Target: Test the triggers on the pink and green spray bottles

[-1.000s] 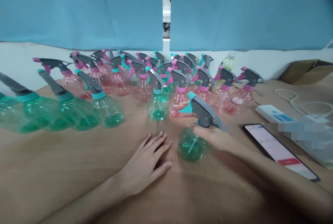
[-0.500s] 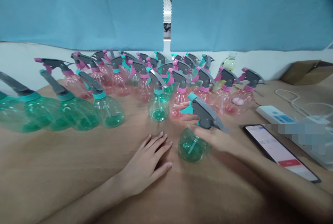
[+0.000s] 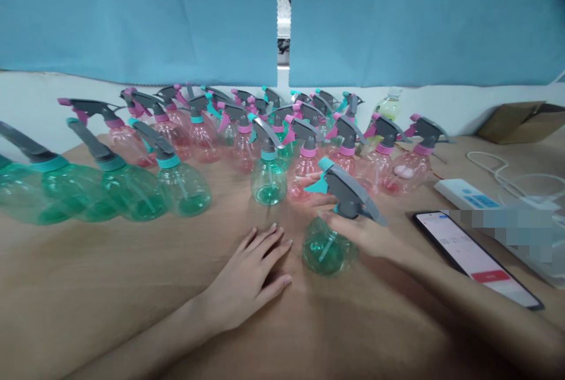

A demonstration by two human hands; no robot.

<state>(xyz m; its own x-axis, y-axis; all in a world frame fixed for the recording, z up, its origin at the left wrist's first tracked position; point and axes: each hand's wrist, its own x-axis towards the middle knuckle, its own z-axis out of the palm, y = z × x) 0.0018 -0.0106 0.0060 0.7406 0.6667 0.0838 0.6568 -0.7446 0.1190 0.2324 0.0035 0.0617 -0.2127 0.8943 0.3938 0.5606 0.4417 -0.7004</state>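
Nearest us, our left hand [image 3: 247,277] lies palm down on the wooden table [image 3: 132,297], fingers loosely spread, holding nothing. Just beyond it to the right, our right hand [image 3: 368,236] is partly closed around the neck of a green spray bottle [image 3: 326,253], thumb on the near side and fingers on the far side. The bottle is upright, its grey sprayer and turquoise nozzle angled up to the left. To the right of our right hand, a phone [image 3: 477,259] lies screen up. Beyond our left fingertips stands another green bottle [image 3: 268,185]; farther left of that hand, we see a row of green bottles [image 3: 183,192]. Past our right hand are pink bottles [image 3: 410,171] with grey-and-pink sprayers. Farthest off, behind everything, hangs blue cloth [image 3: 132,21].
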